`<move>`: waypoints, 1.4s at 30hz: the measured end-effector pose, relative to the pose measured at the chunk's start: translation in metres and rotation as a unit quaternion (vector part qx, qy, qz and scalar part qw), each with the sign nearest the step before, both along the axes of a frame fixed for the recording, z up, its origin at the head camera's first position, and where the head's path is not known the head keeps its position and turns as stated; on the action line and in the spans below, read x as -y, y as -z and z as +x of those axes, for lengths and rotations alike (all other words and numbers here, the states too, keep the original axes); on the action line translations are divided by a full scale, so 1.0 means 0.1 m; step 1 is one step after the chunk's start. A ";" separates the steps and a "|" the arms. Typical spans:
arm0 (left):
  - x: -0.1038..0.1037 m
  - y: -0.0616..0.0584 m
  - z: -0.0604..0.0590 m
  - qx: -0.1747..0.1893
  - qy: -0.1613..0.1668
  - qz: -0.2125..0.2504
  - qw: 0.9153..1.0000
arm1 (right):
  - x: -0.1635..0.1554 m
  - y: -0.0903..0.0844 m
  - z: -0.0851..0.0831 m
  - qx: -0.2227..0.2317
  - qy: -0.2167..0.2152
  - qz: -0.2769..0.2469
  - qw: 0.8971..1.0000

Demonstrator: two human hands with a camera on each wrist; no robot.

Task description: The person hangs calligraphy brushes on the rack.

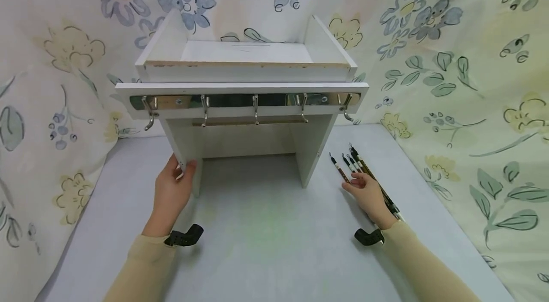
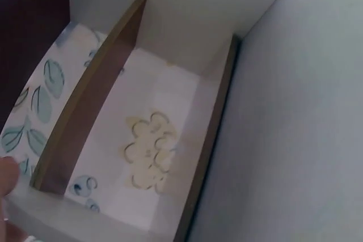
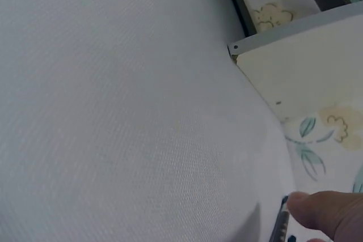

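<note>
Hands at a white rack and brushes

Left hand (image 1: pixel 171 190) grips the rack (image 1: pixel 244 102) leg's front edge; right hand (image 1: pixel 369 195), fingers flat, rests on brushes (image 1: pixel 353 164) beside open bench (image 1: pixel 266 226).

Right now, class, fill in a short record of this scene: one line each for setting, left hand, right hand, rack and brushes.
setting: grey table, floral cloth behind
left hand: grips the left side panel of the white rack
right hand: fingers straight, resting on the brushes
rack: upright, with a row of metal hooks under the front board
brushes: lying side by side on the table, right of the rack
</note>
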State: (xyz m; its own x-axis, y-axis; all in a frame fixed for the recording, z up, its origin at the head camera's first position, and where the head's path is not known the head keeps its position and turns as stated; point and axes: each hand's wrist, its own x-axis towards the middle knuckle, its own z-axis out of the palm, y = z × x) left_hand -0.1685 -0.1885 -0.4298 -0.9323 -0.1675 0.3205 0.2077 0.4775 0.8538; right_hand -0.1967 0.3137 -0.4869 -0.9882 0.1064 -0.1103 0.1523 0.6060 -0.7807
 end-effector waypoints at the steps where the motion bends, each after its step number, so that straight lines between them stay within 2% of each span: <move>1: 0.01 0.00 0.00 0.002 -0.004 -0.010 1.000 | 0.00 0.01 0.00 0.000 -0.001 0.005 1.000; 9: 0.02 0.02 0.02 0.007 -0.012 -0.066 0.998 | 0.08 0.01 -0.06 0.020 -0.014 0.076 0.997; 17: 0.02 0.03 0.00 0.017 -0.009 -0.075 0.997 | 0.08 0.03 -0.13 0.040 -0.016 0.084 0.996; 22: 0.02 0.05 0.03 0.020 -0.011 -0.082 0.996 | 0.09 -0.04 -0.15 0.035 -0.024 0.085 0.995; 30: -0.01 0.06 0.07 0.018 -0.020 -0.092 0.995 | 0.05 -0.33 -0.04 0.009 -0.030 0.058 0.998; 36: -0.03 0.08 0.03 0.008 -0.027 -0.094 0.995 | 0.02 -0.69 0.07 -0.048 -0.005 0.052 0.997; 42: -0.04 0.05 0.02 0.003 -0.029 -0.091 0.995 | 0.02 -0.92 0.23 -0.125 0.008 0.041 0.991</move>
